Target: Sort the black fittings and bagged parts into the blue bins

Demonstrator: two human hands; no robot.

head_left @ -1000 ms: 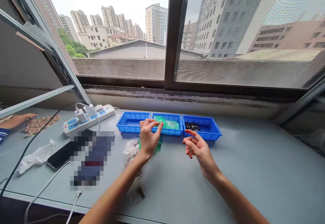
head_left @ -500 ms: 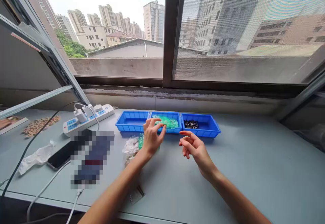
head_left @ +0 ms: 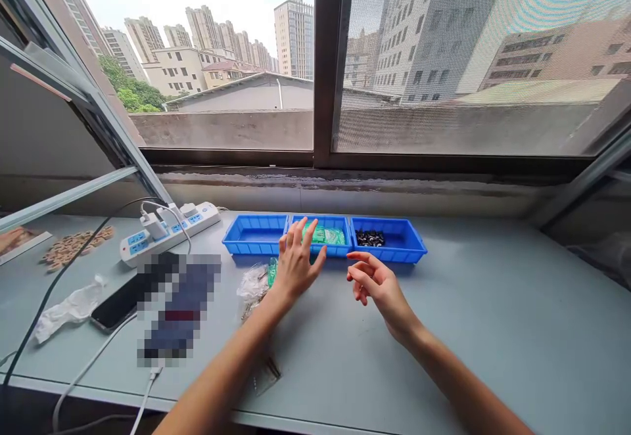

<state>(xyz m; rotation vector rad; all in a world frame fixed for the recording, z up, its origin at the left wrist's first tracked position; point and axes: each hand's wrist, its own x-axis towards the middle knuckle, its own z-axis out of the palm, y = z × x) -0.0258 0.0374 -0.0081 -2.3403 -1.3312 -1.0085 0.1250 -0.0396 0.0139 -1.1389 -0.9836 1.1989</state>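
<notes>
1. Bench [head_left: 468, 336] with blue bins [head_left: 251, 248] toward far edge: green pieces [head_left: 332, 235] already in middle bin [head_left: 340, 251], dark pieces [head_left: 369, 238] in right bin [head_left: 400, 242].
2. Left hand [head_left: 296, 265] over middle bin's near edge, fingers apart, nothing visibly held.
3. Right hand [head_left: 377, 280] near right bin's near left corner, curled; cannot tell if gripping anything.
4. Apparently partway along: clear bags [head_left: 252, 281] outside bins.

The left hand [head_left: 296, 265] has unpinched, fingers now fanned out over the middle blue bin [head_left: 341, 251], towards the tabletop's [head_left: 468, 330] back edge! Inside, the green packets [head_left: 333, 235] look flatter. And at the left edge, a co-worker's blue sleeve has slipped from view!
</notes>
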